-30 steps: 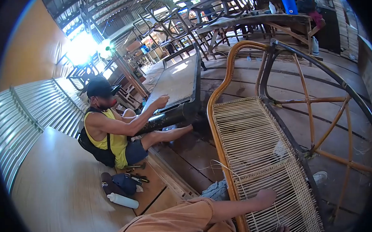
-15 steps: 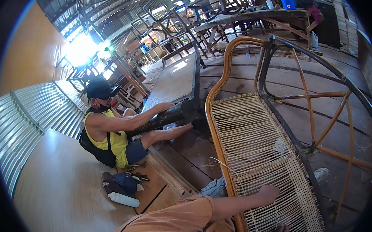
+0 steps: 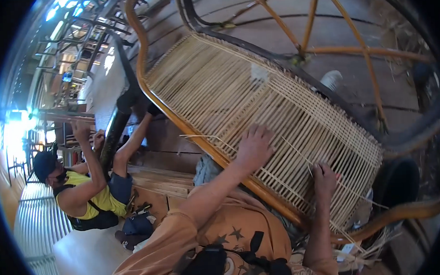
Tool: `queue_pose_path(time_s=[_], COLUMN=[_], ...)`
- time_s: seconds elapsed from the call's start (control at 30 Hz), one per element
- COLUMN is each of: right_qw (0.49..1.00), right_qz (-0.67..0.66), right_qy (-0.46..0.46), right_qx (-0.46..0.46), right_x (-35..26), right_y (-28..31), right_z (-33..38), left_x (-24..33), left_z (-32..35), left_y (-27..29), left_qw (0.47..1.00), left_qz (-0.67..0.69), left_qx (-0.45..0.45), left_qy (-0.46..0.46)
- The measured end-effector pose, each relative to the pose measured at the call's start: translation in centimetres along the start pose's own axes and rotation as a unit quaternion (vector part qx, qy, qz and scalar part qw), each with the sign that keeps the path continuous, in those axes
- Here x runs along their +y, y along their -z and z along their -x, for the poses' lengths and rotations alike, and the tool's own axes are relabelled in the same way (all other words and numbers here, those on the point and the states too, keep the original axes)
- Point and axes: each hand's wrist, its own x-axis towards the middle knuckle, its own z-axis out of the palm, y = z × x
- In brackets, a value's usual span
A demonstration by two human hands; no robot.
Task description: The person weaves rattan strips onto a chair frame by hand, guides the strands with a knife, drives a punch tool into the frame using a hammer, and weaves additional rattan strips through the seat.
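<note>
A woven cane panel (image 3: 205, 84) stretches in front of me, set in a curved rattan frame (image 3: 192, 123). My left hand (image 3: 255, 145) lies on its strands near the middle, fingers stretched out and apart. Nearer the panel's right end, my right hand (image 3: 326, 181) is closed in a pinch. A thin pale cane strand (image 3: 295, 150) runs across the weave into its fingertips. Another loose strand (image 3: 200, 136) pokes out over the frame's near rail. Along the far side and right end the weave is denser, with strands crossing.
At left, a person in a yellow top (image 3: 92, 192) sits beside a long dark beam (image 3: 112, 130). Caps (image 3: 138, 223) lie on a board near them. Rattan braces (image 3: 353, 48) rise beyond the panel. Loose cane ends (image 3: 367, 251) hang at lower right.
My view has turned downward and to the right. The left hand, earlier closed, now has its fingers spread on the weave. My right hand has come fully into view. The other person has raised their hands.
</note>
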Motion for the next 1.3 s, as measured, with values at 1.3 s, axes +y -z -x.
queue_pose_path(time_s=[1.3], right_qw=[0.993], right_qz=[-0.034], right_qy=[-0.107], right_qx=[0.042], right_x=[-4.5], right_y=[0.0], right_z=[1.6], left_x=[-1.6], left_z=[-4.9], left_y=[-1.2], left_qw=[0.985], left_qz=[0.117], left_qx=[-0.126], left_qy=[-0.029])
